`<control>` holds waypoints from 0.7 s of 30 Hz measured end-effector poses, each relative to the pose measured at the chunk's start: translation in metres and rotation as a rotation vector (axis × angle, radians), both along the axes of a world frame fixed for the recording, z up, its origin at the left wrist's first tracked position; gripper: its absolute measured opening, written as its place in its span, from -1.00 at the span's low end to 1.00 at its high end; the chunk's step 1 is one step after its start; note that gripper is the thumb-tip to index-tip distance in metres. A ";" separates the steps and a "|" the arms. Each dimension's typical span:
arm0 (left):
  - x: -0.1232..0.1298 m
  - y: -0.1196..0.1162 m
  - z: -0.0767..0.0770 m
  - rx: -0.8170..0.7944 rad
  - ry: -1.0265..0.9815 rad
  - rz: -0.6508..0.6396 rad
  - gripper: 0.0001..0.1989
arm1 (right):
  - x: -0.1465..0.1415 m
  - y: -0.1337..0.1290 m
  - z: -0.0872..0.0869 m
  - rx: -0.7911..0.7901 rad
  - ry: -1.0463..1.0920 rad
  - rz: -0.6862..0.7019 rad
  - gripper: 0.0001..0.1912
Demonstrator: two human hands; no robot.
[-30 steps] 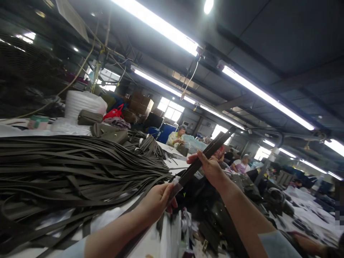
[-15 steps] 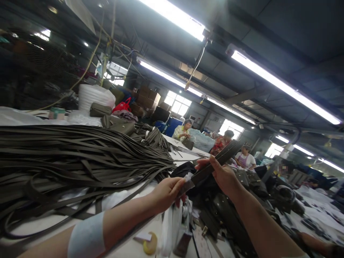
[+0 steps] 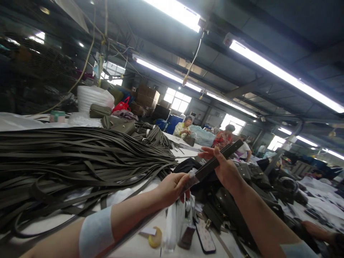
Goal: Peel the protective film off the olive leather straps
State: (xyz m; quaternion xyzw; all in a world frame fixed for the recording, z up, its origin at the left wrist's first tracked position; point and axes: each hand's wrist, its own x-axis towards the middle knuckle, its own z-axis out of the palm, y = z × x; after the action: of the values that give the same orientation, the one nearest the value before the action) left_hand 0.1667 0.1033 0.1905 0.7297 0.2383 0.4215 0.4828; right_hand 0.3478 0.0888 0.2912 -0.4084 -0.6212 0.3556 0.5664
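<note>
A bundle of dark olive straps slants up to the right between my hands, with clear plastic around its lower part. My left hand is closed on the plastic-wrapped part, thumb on top. Farther up, my right hand grips the straps between its thumb and the fingers behind them. A large heap of long dark straps spreads over the white table to the left. Under my hands hang strips of clear plastic.
A phone, a yellow tape roll and a dark brush-like item lie in front. Olive bags are piled at right. Several people work farther back. Another person's arm shows at lower right.
Both hands and the straps have shifted slightly right in view, and the straps look narrower and more aligned. More of the phone shows. A person in the background has turned.
</note>
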 end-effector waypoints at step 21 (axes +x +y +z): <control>0.018 -0.011 0.022 0.049 0.048 -0.036 -0.34 | 0.022 -0.019 0.015 0.198 0.173 -0.200 -0.53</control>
State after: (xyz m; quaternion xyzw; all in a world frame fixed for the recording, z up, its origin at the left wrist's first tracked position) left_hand 0.1844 0.0926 0.2122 0.7555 0.2262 0.4007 0.4664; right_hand 0.3695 0.0700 0.3064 -0.3782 -0.5585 0.2681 0.6879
